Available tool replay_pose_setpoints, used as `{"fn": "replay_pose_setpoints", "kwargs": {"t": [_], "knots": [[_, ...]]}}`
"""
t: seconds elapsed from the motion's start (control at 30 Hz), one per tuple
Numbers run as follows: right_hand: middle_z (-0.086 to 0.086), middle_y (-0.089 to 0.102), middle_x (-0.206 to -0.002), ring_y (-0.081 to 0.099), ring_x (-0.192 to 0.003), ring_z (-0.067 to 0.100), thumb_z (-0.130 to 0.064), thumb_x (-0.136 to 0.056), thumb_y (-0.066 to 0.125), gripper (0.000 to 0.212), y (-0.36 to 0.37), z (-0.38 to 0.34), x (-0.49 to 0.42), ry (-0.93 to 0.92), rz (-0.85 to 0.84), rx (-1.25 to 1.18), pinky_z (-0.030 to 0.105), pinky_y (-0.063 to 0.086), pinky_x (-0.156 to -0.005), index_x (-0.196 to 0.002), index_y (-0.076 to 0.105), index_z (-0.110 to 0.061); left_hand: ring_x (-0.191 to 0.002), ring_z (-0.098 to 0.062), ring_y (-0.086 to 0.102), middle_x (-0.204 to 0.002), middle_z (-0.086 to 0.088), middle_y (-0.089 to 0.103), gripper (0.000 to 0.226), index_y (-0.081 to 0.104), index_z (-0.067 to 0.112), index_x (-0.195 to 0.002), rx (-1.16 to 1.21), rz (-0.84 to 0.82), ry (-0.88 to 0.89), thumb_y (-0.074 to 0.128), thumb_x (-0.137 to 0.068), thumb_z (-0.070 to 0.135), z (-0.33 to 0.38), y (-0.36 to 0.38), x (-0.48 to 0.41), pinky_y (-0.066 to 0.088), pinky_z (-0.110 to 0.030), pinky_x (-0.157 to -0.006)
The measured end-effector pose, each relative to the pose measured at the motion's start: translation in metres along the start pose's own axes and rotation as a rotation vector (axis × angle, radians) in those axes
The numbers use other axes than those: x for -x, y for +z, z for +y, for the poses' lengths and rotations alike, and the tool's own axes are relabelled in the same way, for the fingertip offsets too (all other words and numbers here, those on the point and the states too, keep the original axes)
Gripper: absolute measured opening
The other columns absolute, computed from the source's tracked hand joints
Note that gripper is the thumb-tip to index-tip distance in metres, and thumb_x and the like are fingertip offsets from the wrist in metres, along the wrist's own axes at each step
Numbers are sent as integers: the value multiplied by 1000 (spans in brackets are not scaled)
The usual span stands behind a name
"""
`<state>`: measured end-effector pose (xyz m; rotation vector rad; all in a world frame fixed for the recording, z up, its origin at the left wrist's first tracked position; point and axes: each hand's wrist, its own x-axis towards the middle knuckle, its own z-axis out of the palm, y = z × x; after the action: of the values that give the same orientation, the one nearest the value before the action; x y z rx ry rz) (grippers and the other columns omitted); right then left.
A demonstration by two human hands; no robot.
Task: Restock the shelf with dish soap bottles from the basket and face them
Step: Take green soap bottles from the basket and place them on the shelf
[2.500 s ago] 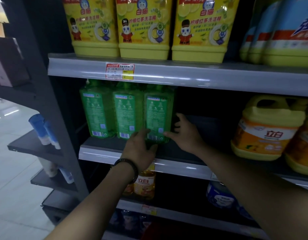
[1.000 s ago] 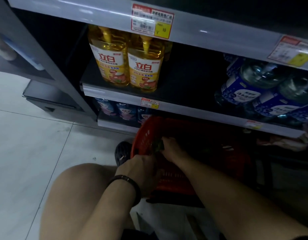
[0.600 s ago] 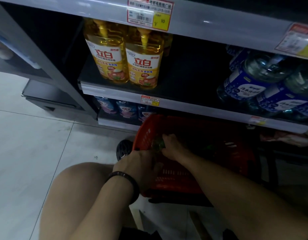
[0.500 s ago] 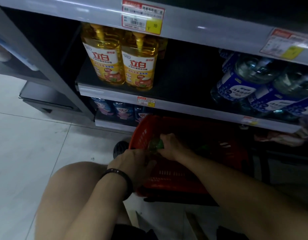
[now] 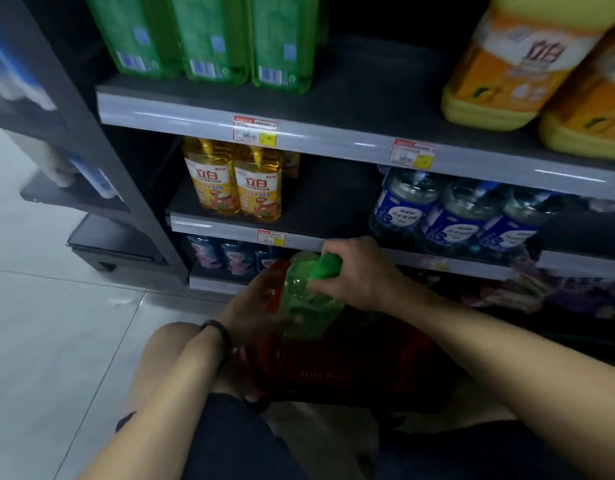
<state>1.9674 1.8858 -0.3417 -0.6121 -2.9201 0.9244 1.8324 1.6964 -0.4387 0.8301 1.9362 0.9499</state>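
Observation:
A green dish soap bottle (image 5: pixel 307 303) hangs above the red basket (image 5: pixel 337 372) on the floor. My right hand (image 5: pixel 358 271) grips its green cap and neck from above. My left hand (image 5: pixel 250 306) holds the bottle's left side, partly hidden behind it. Three green bottles (image 5: pixel 212 36) stand in a row at the left of the upper shelf (image 5: pixel 333 109), their back labels with barcodes facing out. The shelf space to their right is dark and bare.
Large orange-and-yellow jugs (image 5: pixel 520 64) stand at the upper shelf's right. Two yellow bottles (image 5: pixel 236 181) and several blue-labelled clear bottles (image 5: pixel 451 209) fill the shelf below. My bare knee (image 5: pixel 167 355) is beside the basket. White tiled floor (image 5: pixel 49 341) spreads to the left.
Both hands reached into the basket and lifted a green bottle out of it. The view has tilted up, so the upper shelf with the green bottles shows again.

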Motion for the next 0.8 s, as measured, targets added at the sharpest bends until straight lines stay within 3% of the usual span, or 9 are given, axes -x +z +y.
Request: {"fn": "replay_pose_setpoints", "kwargs": {"t": [0.2, 0.37, 0.47, 0.57, 0.67, 0.73, 0.8], "knots": [[-8, 62, -66, 58, -61, 4, -48, -74, 92, 37, -78, -47, 22, -130, 94, -48, 20, 35, -52, -70, 64, -23, -118, -19, 73, -125, -1, 77, 77, 63, 22, -135, 225, 92, 231, 98, -67, 14, 64, 1, 31, 60, -45, -101], [-9, 63, -60, 54, -52, 1, -52, -76, 89, 40, -130, -83, 26, -170, 166, -102, 21, 34, -49, -65, 67, -21, -116, -27, 74, -123, -5, 78, 78, 68, 21, -129, 385, 177, 314, 98, -58, 33, 117, -14, 56, 61, -47, -95], [-7, 64, -59, 56, -54, 7, -50, -84, 86, 39, -155, -93, 23, -173, 217, -423, 26, 39, -54, -71, 74, -16, -110, -28, 76, -117, -5, 80, 70, 72, 21, -121, 459, 263, 338, 94, -57, 37, 150, -21, 69, 62, -50, -93], [-3, 76, -78, 68, -67, 8, -44, -83, 87, 30, -166, -86, 24, -173, 320, -726, 22, 46, -59, -94, 78, -18, -109, -30, 77, -116, -7, 80, 65, 75, 21, -115, 520, 302, 364, 94, -58, 45, 177, -31, 74, 60, -55, -97], [-2, 79, -112, 75, -99, 12, -59, -67, 86, 66, -160, -65, 32, -126, 277, -684, 20, 51, -71, -121, 70, -25, -112, -35, 75, -120, -11, 78, 75, 75, 18, -118, 599, 284, 367, 97, -57, 55, 204, -45, 74, 55, -61, -103], [-7, 77, -125, 74, -113, 12, -54, -70, 88, 69, -149, -54, 38, -135, 147, -665, 31, 58, -89, -129, 67, -26, -113, -39, 74, -123, -15, 77, 75, 71, 12, -126, 628, 241, 367, 95, -65, 49, 222, -52, 71, 54, -64, -103], [-8, 75, -130, 72, -120, 13, -50, -72, 92, 72, -139, -50, 37, -145, 127, -662, 45, 58, -103, -135, 65, -28, -111, -41, 75, -122, -17, 77, 70, 68, 10, -128, 648, 215, 351, 94, -72, 43, 238, -60, 65, 54, -67, -100]]}}
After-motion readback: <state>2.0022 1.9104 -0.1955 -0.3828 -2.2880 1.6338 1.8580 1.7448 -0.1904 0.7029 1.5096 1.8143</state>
